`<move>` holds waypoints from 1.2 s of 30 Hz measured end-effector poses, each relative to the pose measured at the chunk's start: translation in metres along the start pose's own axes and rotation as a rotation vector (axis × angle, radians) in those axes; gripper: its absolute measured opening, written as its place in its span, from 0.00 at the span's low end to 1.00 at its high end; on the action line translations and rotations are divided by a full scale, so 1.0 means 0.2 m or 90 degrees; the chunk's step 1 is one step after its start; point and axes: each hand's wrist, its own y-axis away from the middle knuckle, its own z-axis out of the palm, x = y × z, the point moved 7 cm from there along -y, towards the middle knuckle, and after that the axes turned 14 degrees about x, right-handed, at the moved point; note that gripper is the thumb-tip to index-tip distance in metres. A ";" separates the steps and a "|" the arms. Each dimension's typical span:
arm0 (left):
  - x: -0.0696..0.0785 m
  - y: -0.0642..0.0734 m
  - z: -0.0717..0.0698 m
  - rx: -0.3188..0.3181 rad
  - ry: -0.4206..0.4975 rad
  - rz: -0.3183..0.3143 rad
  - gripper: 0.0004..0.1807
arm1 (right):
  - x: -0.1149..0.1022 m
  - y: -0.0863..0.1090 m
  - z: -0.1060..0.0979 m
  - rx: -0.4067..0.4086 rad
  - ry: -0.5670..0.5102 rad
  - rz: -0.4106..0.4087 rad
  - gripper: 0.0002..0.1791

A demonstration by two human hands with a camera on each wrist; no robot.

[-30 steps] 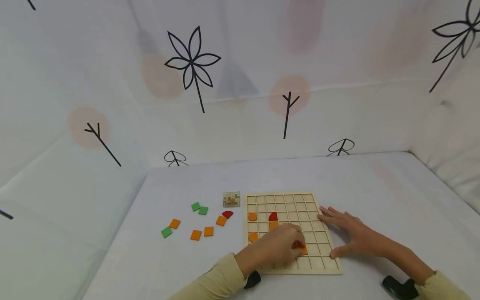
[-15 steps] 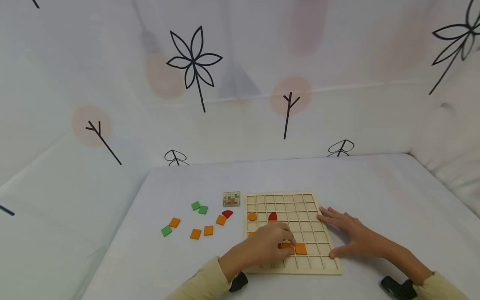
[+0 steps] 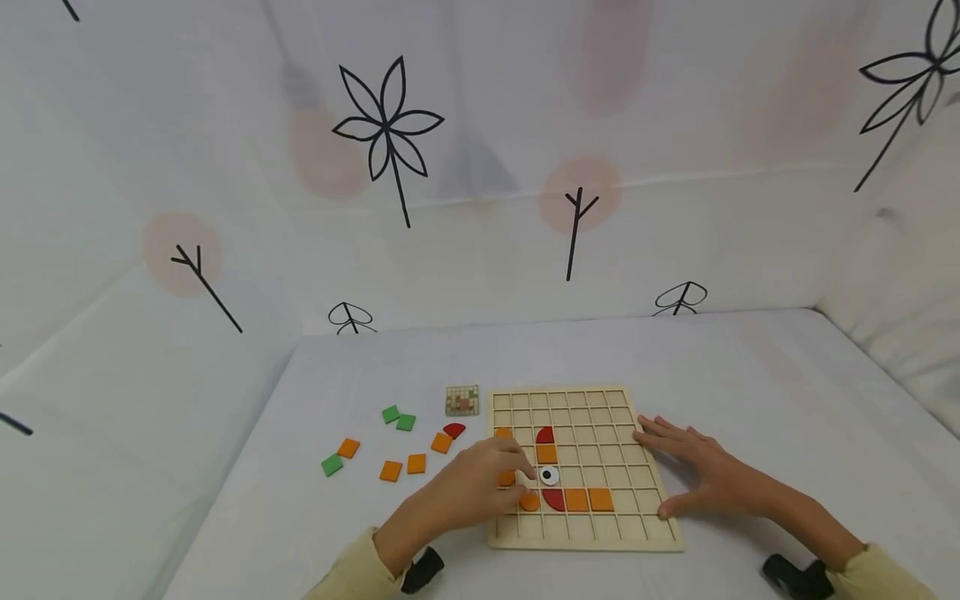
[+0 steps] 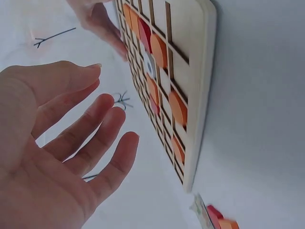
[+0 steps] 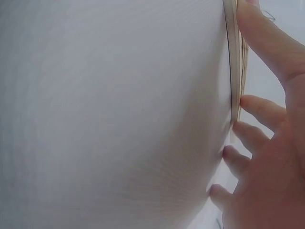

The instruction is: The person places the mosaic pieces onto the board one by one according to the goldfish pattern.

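A wooden grid board lies on the table. My left hand is over its left edge, fingers loosely bent; the left wrist view shows nothing between them. Beneath and beside it are orange round tiles, one of them near the thumb. On the board's lower row, a red quarter-round tile adjoins two orange square tiles. Above sit a white eye tile, another orange square tile and a second red tile. My right hand rests with spread fingers along the board's right edge.
Left of the board lie loose orange square tiles, several green ones and a red piece. A small patterned card is by the board's upper left corner. White patterned cloth stands behind the table.
My left hand has moved left across the board from the orange squares in the lower row to the left edge, uncovering the lower-row tiles and eye tile. The right hand stays at the edge.
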 end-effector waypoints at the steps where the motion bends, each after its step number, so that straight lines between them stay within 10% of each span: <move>1: -0.01 0.01 -0.02 0.000 -0.005 -0.011 0.07 | 0.00 0.00 0.00 -0.001 0.001 0.002 0.54; 36: -0.58 0.38 -0.39 0.106 -0.008 -0.184 0.13 | 0.00 0.01 -0.01 0.032 0.001 -0.049 0.51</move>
